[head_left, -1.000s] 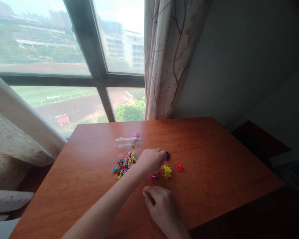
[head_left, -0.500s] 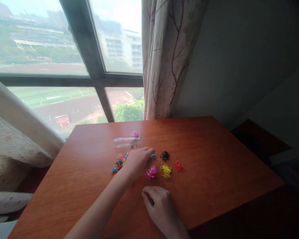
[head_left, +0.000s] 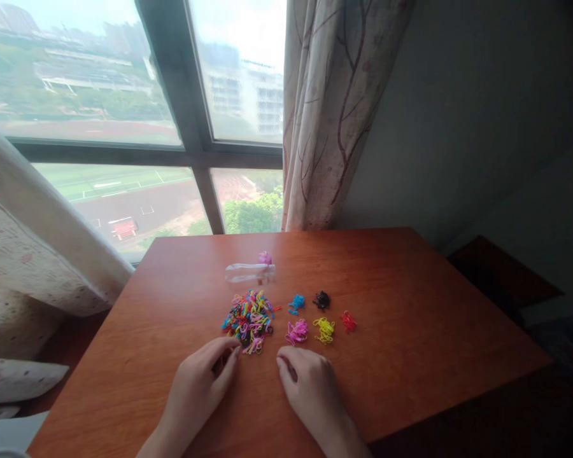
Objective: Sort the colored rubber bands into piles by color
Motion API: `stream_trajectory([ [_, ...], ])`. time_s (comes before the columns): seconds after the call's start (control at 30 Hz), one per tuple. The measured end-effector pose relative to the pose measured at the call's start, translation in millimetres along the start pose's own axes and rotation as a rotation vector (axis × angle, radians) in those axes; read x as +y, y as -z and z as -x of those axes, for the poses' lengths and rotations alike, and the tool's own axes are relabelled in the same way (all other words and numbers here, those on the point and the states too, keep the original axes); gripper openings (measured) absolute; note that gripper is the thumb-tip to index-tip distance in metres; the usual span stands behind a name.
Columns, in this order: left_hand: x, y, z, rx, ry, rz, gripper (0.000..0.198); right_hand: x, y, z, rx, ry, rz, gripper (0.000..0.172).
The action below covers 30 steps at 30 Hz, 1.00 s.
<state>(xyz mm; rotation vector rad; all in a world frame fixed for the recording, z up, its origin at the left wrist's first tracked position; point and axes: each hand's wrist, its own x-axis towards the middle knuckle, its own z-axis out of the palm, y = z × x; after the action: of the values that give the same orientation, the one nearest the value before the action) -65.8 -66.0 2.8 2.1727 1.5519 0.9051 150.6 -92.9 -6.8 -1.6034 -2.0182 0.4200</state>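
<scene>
A mixed heap of small coloured elastic bands lies on the table. At its near edge is my left hand, thumb and fingertips drawn together; whatever is between them is too small to make out. My right hand rests on the tabletop to the right, its thumb and fingers pinched, and their contents are hidden. Beyond it lie sorted little piles: blue bands, black bands, pink bands, yellow bands and red bands.
Behind the heap a clear plastic container lies on its side, with a pinkish-purple object by it. The brown wooden table stands against a window with curtains at both sides.
My left hand has come back from the blue pile to the near edge of the mixed heap, uncovering both. My right hand stays in place. The view has shifted slightly.
</scene>
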Motion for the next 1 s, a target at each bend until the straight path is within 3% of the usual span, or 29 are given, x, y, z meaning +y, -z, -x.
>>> stream_trajectory([
  [0.17,-1,-8.4,8,-0.06,-0.041,-0.081,0.016,-2,14,-34,-0.03,-0.047,0.185,0.012],
  [0.33,-2,-7.8,8,-0.068,-0.03,-0.083,0.016,-10,29,-76,-0.163,-0.064,0.393,0.012],
  [0.47,2,-5.6,7,-0.074,-0.023,-0.073,0.017,-15,28,-95,-0.24,-0.041,0.49,0.017],
  [0.8,4,-5.4,8,-0.118,-0.013,-0.088,0.018,-11,27,-91,-0.247,-0.042,0.449,0.017],
  [1.0,3,-6.3,9,-0.102,0.007,-0.029,0.017,-15,31,-73,-0.132,-0.038,0.224,0.012],
])
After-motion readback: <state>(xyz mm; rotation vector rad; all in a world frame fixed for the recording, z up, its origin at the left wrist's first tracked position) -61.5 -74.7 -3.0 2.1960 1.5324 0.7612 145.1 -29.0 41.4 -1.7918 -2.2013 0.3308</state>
